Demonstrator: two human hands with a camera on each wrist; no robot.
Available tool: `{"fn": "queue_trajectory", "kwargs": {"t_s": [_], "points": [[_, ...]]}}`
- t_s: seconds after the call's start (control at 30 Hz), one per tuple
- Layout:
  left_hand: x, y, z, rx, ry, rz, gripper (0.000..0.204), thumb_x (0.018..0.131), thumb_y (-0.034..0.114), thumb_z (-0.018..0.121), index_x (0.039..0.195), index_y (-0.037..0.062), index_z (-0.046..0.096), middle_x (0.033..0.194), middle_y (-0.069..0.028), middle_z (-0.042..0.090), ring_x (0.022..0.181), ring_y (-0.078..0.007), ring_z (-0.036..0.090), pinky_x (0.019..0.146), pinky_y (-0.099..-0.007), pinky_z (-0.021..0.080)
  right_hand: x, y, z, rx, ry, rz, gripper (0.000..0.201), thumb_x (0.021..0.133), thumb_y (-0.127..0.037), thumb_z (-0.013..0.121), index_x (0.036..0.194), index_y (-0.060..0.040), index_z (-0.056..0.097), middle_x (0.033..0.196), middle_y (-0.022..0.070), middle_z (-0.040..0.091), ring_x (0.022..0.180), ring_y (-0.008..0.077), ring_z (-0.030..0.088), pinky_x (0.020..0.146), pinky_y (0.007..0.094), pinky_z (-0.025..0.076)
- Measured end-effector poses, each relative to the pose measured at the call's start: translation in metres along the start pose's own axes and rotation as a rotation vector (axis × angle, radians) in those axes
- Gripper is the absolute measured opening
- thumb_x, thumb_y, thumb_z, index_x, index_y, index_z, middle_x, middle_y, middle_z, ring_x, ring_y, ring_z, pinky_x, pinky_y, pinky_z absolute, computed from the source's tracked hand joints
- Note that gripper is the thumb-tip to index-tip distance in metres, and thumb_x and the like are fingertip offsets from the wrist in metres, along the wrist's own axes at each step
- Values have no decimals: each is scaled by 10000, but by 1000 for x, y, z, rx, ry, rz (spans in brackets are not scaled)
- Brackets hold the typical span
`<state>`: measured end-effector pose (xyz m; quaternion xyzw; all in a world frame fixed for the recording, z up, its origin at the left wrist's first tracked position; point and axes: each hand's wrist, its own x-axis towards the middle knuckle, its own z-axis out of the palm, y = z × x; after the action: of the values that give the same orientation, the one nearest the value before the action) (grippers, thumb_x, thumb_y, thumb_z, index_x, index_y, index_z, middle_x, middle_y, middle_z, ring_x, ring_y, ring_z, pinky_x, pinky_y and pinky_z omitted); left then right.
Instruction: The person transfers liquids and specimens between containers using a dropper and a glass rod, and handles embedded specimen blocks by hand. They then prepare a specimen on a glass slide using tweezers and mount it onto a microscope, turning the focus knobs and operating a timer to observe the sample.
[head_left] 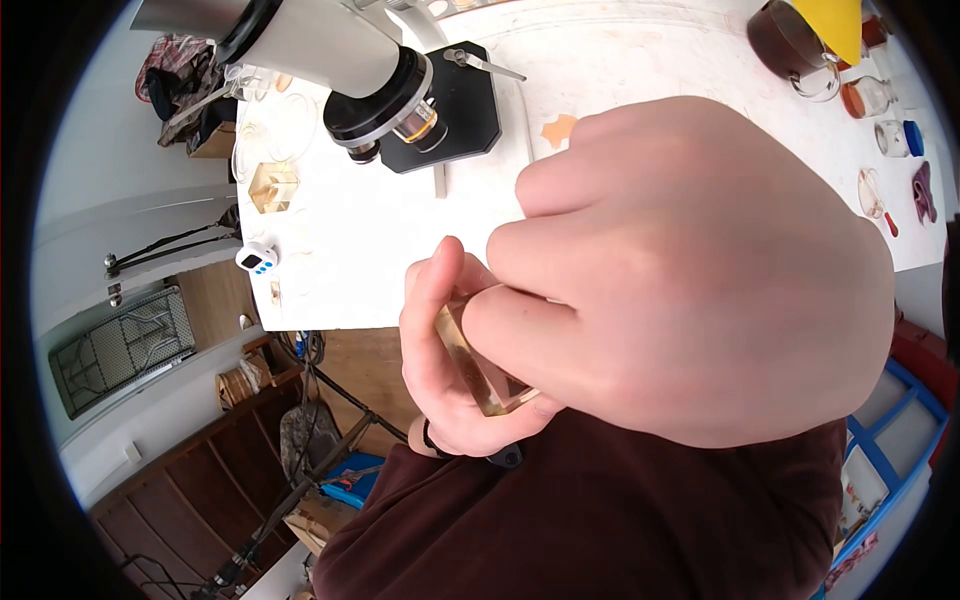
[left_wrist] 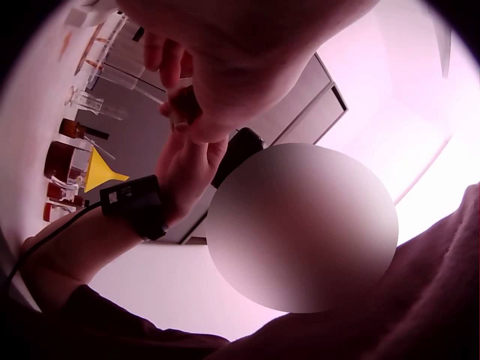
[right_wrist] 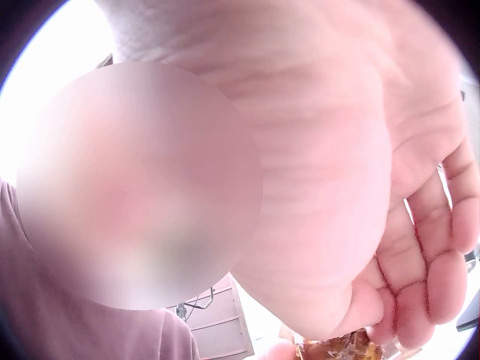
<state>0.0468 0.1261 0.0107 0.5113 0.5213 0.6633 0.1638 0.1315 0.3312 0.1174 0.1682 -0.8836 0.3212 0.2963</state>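
Observation:
My left hand [head_left: 432, 375] grips a clear, amber-tinted block [head_left: 484, 384] from below, its fingers wrapped up around one side. Over it comes my right hand [head_left: 690, 270], very close to the head camera, with fingers curled and the index finger lying against the block. In the right wrist view the thumb and fingertips of the right hand pinch at the block [right_wrist: 343, 349], whose amber inside shows at the bottom edge. Much of the block is hidden behind the hands. The left wrist view shows the right hand [left_wrist: 187, 169] meeting the left.
A microscope [head_left: 330, 70] with a black stage [head_left: 460, 120] stands on the white table [head_left: 350, 270]. At left are another clear block [head_left: 273, 187] and a small white timer [head_left: 257, 258]. Back right holds a brown jug [head_left: 785, 45], a yellow funnel [head_left: 835, 25] and jars [head_left: 893, 138].

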Motion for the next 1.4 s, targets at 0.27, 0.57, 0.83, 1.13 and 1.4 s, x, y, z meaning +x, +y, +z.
{"fn": "queue_trajectory", "kwargs": {"t_s": [0.27,0.57,0.83,1.13,1.4], "points": [[1,-4,-5,-12,-16,36,1165,698,225,943,1588,-71,252,1204,-141,481,1021,-211,529,881,-349,459,-1,4,-11,-144,-100,-135,186,610,-157,717,689,-60,580,649,18,466,556,183,474,453,334,352],[4,-8,-5,-44,-65,33,1183,687,239,950,1587,-71,247,1206,-148,490,1019,-219,545,894,-354,458,-2,0,-9,-46,-56,5,171,626,-159,709,709,-66,593,645,12,451,555,177,468,453,327,346],[9,18,24,-539,66,-284,1264,779,490,898,1613,-70,131,1197,-161,559,1038,-206,607,900,-311,470,6,-8,-21,-122,-407,4,180,635,-170,714,702,-73,578,640,4,445,549,168,460,454,320,348],[24,43,41,-655,229,-557,1309,832,811,638,1655,34,-20,1227,-162,602,1072,-187,630,902,-297,502,-4,-16,5,14,22,140,164,716,-188,704,804,-83,614,651,5,471,609,174,522,546,324,413],[25,43,26,-581,176,-727,1135,907,726,539,1642,-14,92,1403,-173,534,1294,-214,525,1090,-353,384,37,-19,-28,-226,-641,77,127,753,-172,700,761,-85,608,635,-2,462,595,170,519,544,317,406]]}}
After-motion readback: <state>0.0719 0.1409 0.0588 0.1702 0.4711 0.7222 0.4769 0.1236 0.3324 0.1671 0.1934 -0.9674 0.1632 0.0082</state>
